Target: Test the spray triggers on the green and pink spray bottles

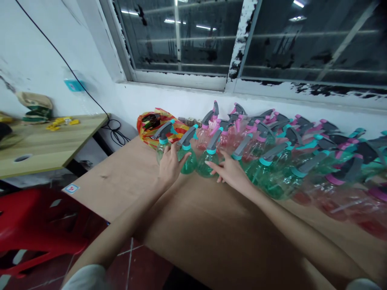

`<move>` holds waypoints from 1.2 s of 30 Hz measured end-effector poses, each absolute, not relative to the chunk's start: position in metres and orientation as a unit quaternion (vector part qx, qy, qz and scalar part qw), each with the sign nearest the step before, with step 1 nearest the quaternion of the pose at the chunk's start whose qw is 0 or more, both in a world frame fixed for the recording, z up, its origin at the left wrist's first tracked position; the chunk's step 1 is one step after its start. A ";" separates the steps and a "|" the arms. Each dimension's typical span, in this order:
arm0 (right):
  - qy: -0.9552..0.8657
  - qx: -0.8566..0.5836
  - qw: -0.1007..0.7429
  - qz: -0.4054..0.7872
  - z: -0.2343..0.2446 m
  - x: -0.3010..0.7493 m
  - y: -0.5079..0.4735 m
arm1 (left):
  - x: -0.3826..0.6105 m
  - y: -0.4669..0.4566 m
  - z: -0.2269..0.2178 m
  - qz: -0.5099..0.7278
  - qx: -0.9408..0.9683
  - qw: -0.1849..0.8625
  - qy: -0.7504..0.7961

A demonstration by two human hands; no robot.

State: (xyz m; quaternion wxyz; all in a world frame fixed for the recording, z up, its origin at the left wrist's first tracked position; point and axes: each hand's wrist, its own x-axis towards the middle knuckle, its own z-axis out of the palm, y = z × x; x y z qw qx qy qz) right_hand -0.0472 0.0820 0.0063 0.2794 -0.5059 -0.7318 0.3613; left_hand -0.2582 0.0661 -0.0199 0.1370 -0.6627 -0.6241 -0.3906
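My left hand [169, 164] is at a row of clear spray bottles, thumb spread from its fingers. It rests between the leftmost spray bottle [159, 151] and a green spray bottle [189, 162], its thumb across the latter's front; I cannot tell how firmly it touches either. My right hand [230, 171] has its thumb and fingers stretched apart, the tips in front of another green spray bottle [204, 166] with a turquoise collar and grey trigger head. Neither hand grips a bottle that I can make out. All these bottles stand upright.
Many more spray bottles [267, 177], green or pink with grey heads, crowd the table's right side below the window [187, 36]. Behind the left end sits a red-and-yellow bag [145, 135]. A red stool [36, 221] and another table [54, 149] stand left of the brown tabletop [193, 217].
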 end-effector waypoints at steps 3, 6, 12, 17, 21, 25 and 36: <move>-0.724 -0.505 0.277 0.379 0.003 -0.056 0.090 | -0.257 0.064 -0.020 -0.401 -0.661 0.136 -0.619; -0.723 -0.508 0.275 0.378 0.002 -0.062 0.094 | -0.257 0.052 -0.021 -0.423 -0.660 0.131 -0.607; -0.733 -0.512 0.268 0.359 0.003 -0.062 0.093 | -0.254 -0.015 -0.036 -0.489 -0.635 0.068 -0.593; -0.768 -0.493 0.249 0.325 0.008 -0.061 0.080 | -0.245 -0.072 -0.040 -0.480 -0.577 -0.119 -0.650; -0.802 -0.487 0.230 0.260 0.012 -0.058 0.051 | -0.234 -0.079 -0.029 -0.469 -0.593 -0.188 -0.627; -0.827 -0.491 0.219 0.162 0.012 -0.044 0.010 | -0.216 -0.057 -0.015 -0.489 -0.655 -0.229 -0.528; -0.851 -0.483 0.205 0.030 0.005 0.026 -0.053 | -0.120 -0.044 0.017 -0.443 -0.697 -0.321 -0.462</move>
